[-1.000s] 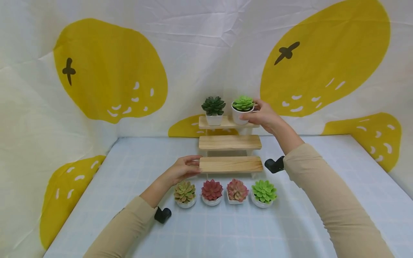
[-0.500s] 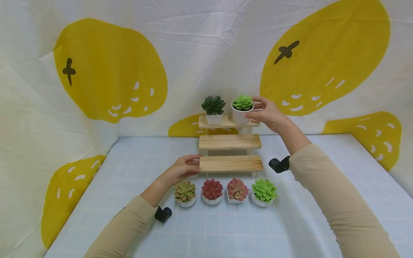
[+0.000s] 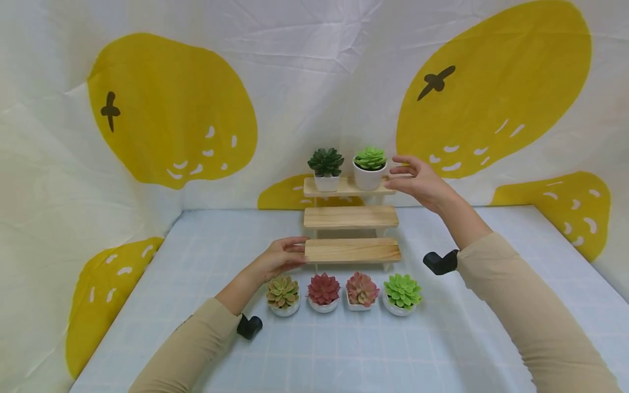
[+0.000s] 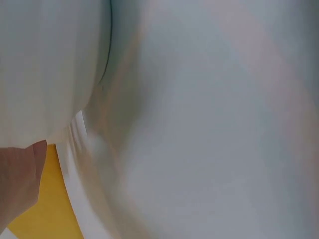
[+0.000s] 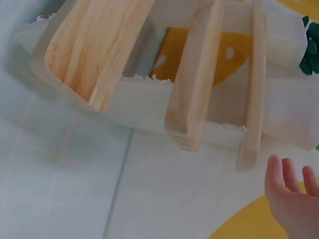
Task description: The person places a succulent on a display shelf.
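A three-step wooden display stand (image 3: 351,217) stands at the back of the table. My left hand (image 3: 278,258) grips the left end of its lowest step, fingers and thumb at the edge. On the top step sit a dark green succulent (image 3: 326,162) in a white square pot and a bright green succulent (image 3: 370,158) in a round white pot. Just right of that round pot is my right hand (image 3: 417,180), fingers spread and holding nothing. The right wrist view shows this hand (image 5: 291,199) beside the step ends. In the left wrist view, the sleeve hides most of the left hand.
In front of the stand, a row holds a yellow-green succulent (image 3: 283,295), a dark red succulent (image 3: 324,292), a pink succulent (image 3: 362,292) and a light green succulent (image 3: 402,293), all in white pots. A white curtain (image 3: 314,82) with yellow fruit prints hangs behind.
My right hand has let go of the round pot with the bright green succulent and moved off to the right. That pot stays on the top step. The left hand keeps its place.
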Tool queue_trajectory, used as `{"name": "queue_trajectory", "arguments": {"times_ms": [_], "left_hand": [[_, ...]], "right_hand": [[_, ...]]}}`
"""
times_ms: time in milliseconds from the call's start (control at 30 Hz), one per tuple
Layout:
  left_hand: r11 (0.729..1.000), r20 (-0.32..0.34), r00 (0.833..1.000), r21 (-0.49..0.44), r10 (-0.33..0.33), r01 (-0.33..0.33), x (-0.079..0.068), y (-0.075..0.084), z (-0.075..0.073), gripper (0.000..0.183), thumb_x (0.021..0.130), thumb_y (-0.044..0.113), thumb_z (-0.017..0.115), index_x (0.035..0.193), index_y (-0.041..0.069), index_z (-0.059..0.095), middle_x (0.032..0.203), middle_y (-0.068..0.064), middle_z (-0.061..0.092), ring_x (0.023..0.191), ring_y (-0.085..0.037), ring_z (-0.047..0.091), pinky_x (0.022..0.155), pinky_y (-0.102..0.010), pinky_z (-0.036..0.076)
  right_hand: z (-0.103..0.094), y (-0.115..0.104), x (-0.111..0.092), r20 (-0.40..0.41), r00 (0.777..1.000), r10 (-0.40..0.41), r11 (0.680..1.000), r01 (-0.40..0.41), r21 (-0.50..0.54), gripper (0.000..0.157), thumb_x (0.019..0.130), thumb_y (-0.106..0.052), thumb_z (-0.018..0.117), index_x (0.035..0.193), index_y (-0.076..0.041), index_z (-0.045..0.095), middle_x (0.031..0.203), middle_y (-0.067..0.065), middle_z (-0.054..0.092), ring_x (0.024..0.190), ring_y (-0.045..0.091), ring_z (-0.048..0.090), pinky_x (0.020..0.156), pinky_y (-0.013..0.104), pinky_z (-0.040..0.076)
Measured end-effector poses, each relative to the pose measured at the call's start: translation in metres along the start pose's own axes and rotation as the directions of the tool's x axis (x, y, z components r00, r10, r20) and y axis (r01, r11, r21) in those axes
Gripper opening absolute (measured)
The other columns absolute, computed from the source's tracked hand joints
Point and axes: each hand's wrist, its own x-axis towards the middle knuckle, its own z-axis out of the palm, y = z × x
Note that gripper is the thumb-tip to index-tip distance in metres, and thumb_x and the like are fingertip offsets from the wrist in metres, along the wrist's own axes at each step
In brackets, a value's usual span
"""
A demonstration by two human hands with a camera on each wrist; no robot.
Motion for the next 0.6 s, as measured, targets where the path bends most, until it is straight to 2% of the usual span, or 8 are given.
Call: {"name": "queue_trajectory", "arguments": {"times_ms": [267, 467, 600], "left_hand": [[1.000, -0.017, 1.000, 0.005, 0.001, -0.001, 0.001, -0.002, 0.001, 0.054, 0.086, -0.008, 0.059, 0.137, -0.002, 0.042, 0.125, -0.023, 0.049, 0.094, -0.019, 0.057, 0.085, -0.031, 0.052], [1.000, -0.019, 1.000, 0.013, 0.002, -0.002, 0.001, -0.002, 0.002, 0.054, 0.086, -0.007, 0.059, 0.136, -0.001, 0.043, 0.125, -0.023, 0.050, 0.094, -0.019, 0.058, 0.087, -0.033, 0.051], [1.000, -0.022, 1.000, 0.010, 0.003, -0.003, 0.001, -0.002, 0.001, 0.054, 0.086, -0.008, 0.059, 0.137, -0.002, 0.042, 0.126, -0.024, 0.050, 0.094, -0.018, 0.058, 0.086, -0.033, 0.051]], "right_hand": [[-0.010, 0.010, -0.015, 0.039, 0.999, -0.024, 0.999, 0.025, -0.038, 0.073, 0.089, -0.007, 0.062, 0.147, -0.005, 0.018, 0.139, 0.023, 0.030, 0.120, 0.030, 0.039, 0.103, 0.036, 0.037], [-0.019, 0.020, -0.029, 0.090, 0.995, -0.051, 0.997, 0.056, -0.053, 0.072, 0.090, -0.008, 0.061, 0.147, -0.002, 0.018, 0.139, 0.023, 0.029, 0.122, 0.033, 0.035, 0.090, 0.021, 0.045], [-0.022, 0.029, -0.039, 0.109, 0.992, -0.060, 0.996, 0.067, -0.061, 0.071, 0.089, -0.008, 0.063, 0.146, -0.001, 0.021, 0.136, 0.020, 0.032, 0.122, 0.034, 0.035, 0.086, 0.017, 0.046]]}}
